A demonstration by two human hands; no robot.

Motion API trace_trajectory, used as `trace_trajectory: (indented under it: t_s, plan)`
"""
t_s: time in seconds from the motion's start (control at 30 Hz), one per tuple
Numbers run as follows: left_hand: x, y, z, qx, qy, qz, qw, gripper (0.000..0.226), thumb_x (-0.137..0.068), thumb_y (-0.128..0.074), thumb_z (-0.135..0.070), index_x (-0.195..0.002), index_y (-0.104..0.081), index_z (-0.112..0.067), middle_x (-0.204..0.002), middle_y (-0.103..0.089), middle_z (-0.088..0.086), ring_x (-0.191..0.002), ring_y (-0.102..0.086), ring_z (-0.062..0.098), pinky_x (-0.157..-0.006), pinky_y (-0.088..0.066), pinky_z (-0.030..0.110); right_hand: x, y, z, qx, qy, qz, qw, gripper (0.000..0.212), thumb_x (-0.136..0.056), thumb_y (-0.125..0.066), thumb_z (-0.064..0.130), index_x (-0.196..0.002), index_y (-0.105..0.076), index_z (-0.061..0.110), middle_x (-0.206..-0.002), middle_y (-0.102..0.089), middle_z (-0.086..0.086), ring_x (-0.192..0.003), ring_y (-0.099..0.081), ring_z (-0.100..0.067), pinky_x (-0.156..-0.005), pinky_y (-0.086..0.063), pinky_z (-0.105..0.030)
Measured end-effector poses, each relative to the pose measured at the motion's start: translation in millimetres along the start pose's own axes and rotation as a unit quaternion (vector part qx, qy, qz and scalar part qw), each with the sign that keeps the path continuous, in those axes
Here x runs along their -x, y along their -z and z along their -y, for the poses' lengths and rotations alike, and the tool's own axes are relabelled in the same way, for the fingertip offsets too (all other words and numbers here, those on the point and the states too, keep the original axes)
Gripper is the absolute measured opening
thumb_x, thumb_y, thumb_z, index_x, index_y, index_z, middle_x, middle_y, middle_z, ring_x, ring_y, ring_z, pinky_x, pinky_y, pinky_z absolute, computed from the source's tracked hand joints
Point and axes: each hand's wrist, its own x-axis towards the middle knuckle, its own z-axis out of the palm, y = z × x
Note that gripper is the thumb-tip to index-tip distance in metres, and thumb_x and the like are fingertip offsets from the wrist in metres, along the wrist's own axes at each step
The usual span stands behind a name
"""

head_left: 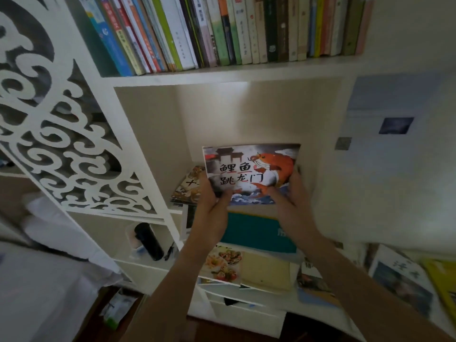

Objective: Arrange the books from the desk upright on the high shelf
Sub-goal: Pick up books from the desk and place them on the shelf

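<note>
- Both hands hold one thin picture book (249,169) up in front of the open cubby (153,124) under the high shelf (222,72), a little right of the frame's centre
- The left hand (212,201) grips the book's lower left corner: thumb curled over the cover, fingers hidden behind it
- The right hand (291,193) grips the lower right edge, thumb lying across the wave artwork, fingers wrapped round the right side
- The book is landscape, its long axis running 9 to 3 o'clock; the cover faces the camera, title characters and orange carp reading right way up, top edge toward 12 o'clock
- At 9 o'clock of the held book, just behind its left edge, another picture book (188,186) lies tilted in the cubby
- At 12 o'clock, the high shelf carries a row of upright books (222,30), those at the left leaning
- At 6 o'clock, on the desk (249,314), lie a teal book (259,233), a food-photo book (222,265) and more books toward 4 o'clock (399,280)
- At 8 o'clock a black cylinder (149,240) stands in a lower niche
</note>
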Motion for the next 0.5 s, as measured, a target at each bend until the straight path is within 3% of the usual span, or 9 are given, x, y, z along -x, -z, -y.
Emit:
trace_trajectory:
  t_s: [0.07, 0.17, 0.23, 0.3, 0.37, 0.43, 0.5]
  plan:
    - [21.1, -10.2, -11.1, 0.060, 0.019, 0.001, 0.998, 0.043, -0.107, -0.046, -0.005, -0.148, -0.041, -0.013, -0.124, -0.070, 0.000, -0.117, -0.068, 0.016, -0.088, -0.060, 0.032, 23.5, 16.3, 13.6, 0.003, 0.027, -0.014, 1.000, 0.023, -0.104, -0.055, 0.017, -0.127, -0.053, 0.019, -0.119, -0.067, 0.003, -0.111, -0.065, -0.015, -0.098, -0.055, -0.047]
    - [59.7, -41.6, -19.3, 0.066, 0.001, -0.003, 0.998, 0.043, -0.106, -0.044, -0.008, -0.128, -0.058, -0.042, -0.116, -0.071, -0.009, -0.118, -0.065, 0.021, -0.096, -0.059, 0.044, 64.3, 53.1, 18.4, -0.025, 0.028, -0.047, 0.998, 0.020, -0.103, -0.051, 0.018, -0.122, -0.052, 0.012, -0.110, -0.067, -0.005, -0.101, -0.068, -0.025, -0.088, -0.057, -0.054]
    - [78.4, -70.5, -11.9, 0.040, -0.020, 0.011, 0.999, 0.034, -0.106, -0.047, -0.010, -0.125, -0.056, -0.037, -0.108, -0.069, -0.007, -0.110, -0.063, 0.023, -0.092, -0.058, 0.045, 91.5, 85.7, 11.4, -0.028, 0.017, -0.082, 0.996, 0.021, -0.101, -0.051, 0.017, -0.121, -0.051, 0.009, -0.115, -0.064, -0.010, -0.109, -0.064, -0.030, -0.092, -0.054, -0.057]
    - [93.1, -109.2, -0.3, -0.020, -0.045, 0.069, 0.996, 0.028, -0.107, -0.050, -0.015, -0.132, -0.048, -0.028, -0.119, -0.062, 0.003, -0.110, -0.060, 0.027, -0.091, -0.057, 0.044, 116.7, 124.0, -0.3, -0.022, 0.003, -0.118, 0.993, 0.021, -0.102, -0.050, 0.013, -0.122, -0.049, 0.006, -0.121, -0.060, -0.012, -0.117, -0.060, -0.031, -0.096, -0.052, -0.057]
    - [105.2, -158.4, 12.6, -0.065, -0.044, 0.148, 0.986, 0.027, -0.109, -0.045, -0.011, -0.135, -0.041, -0.016, -0.123, -0.060, -0.014, -0.113, -0.058, 0.007, -0.099, -0.051, 0.026, 142.8, 168.8, -12.4, -0.016, -0.028, -0.163, 0.986, 0.023, -0.104, -0.049, 0.006, -0.127, -0.047, 0.010, -0.127, -0.060, -0.008, -0.121, -0.059, -0.021, -0.099, -0.054, -0.047]
    - [119.9, -213.2, 32.3, -0.096, -0.028, 0.222, 0.970, 0.015, -0.109, -0.041, -0.004, -0.122, -0.038, -0.010, -0.105, -0.059, -0.034, -0.102, -0.056, -0.009, -0.093, -0.048, 0.013, 172.8, 219.1, -26.5, 0.004, -0.063, -0.214, 0.975, 0.026, -0.105, -0.048, 0.002, -0.126, -0.046, 0.016, -0.125, -0.060, -0.005, -0.118, -0.060, -0.013, -0.097, -0.055, -0.040]
    - [139.1, -270.0, 56.1, -0.105, 0.020, 0.275, 0.955, 0.024, -0.110, -0.046, -0.016, -0.133, -0.039, -0.014, -0.123, -0.061, -0.027, -0.117, -0.058, -0.002, -0.098, -0.053, 0.025, 205.8, 272.5, -43.7, 0.032, -0.097, -0.268, 0.958, 0.025, -0.104, -0.050, 0.001, -0.125, -0.045, 0.012, -0.121, -0.060, -0.004, -0.115, -0.061, -0.013, -0.094, -0.057, -0.042]
